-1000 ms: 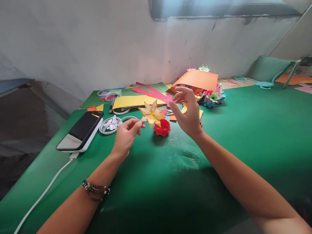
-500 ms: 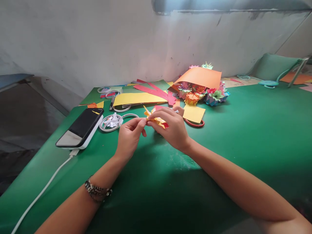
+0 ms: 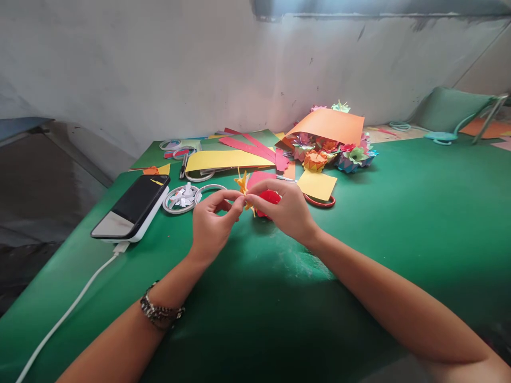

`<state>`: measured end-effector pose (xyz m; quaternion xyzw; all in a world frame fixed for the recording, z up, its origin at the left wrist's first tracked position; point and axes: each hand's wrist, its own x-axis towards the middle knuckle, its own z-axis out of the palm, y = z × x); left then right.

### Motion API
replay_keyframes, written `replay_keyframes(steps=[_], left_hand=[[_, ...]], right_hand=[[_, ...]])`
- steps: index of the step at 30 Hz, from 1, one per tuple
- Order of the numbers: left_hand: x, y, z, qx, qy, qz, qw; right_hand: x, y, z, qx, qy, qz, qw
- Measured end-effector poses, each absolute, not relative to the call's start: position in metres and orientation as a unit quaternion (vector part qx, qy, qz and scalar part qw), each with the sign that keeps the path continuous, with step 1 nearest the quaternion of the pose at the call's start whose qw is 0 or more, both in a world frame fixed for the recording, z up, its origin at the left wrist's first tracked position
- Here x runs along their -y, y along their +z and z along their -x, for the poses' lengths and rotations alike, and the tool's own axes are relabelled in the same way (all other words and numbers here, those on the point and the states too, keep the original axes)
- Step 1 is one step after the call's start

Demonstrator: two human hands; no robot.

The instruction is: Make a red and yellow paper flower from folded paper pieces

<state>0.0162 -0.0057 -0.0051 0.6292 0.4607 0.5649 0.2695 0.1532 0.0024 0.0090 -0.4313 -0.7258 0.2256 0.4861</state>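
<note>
Between my two hands is a small yellow paper flower with pointed petals, held just above the green table. My left hand pinches it between thumb and fingertips, a beaded bracelet on the wrist. My right hand pinches the same flower from the other side, its fingers meeting those of the left. Behind the right hand's fingers a red paper piece rests on the table, partly hidden. Scissors with red handles lie beyond the right hand, partly under a yellow paper square.
On the left lies a phone on a white block with a white cable. A tape ring holds white scraps. Farther back are yellow paper, red strips, finished paper flowers and an orange sheet.
The yellow flower has turned more upright and bunched between my fingertips. My right hand has shifted slightly, showing more of the red paper piece behind it.
</note>
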Motion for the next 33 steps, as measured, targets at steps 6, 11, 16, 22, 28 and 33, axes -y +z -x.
replay_keyframes(steps=[6,11,16,22,28,33], left_hand=[[0.0085,-0.0045,-0.0156,-0.459,0.543,-0.683,0.166],[0.0096,-0.0044,-0.0153,-0.457,0.539,-0.692,0.150],[0.0095,-0.0045,-0.0148,-0.453,0.532,-0.700,0.151],[0.0103,-0.0038,-0.0146,-0.449,0.526,-0.710,0.130],[0.0100,-0.0047,-0.0152,-0.453,0.528,-0.705,0.138],[0.0094,-0.0056,-0.0146,-0.457,0.526,-0.699,0.158]], right_hand=[[-0.0030,0.0141,-0.1557,0.684,0.358,0.433,0.466],[-0.0043,0.0146,-0.1562,0.674,0.378,0.433,0.464],[-0.0041,0.0142,-0.1565,0.680,0.363,0.433,0.467],[-0.0033,0.0141,-0.1558,0.702,0.315,0.433,0.470],[-0.0036,0.0128,-0.1562,0.708,0.300,0.426,0.477],[-0.0035,0.0136,-0.1568,0.689,0.356,0.420,0.472]])
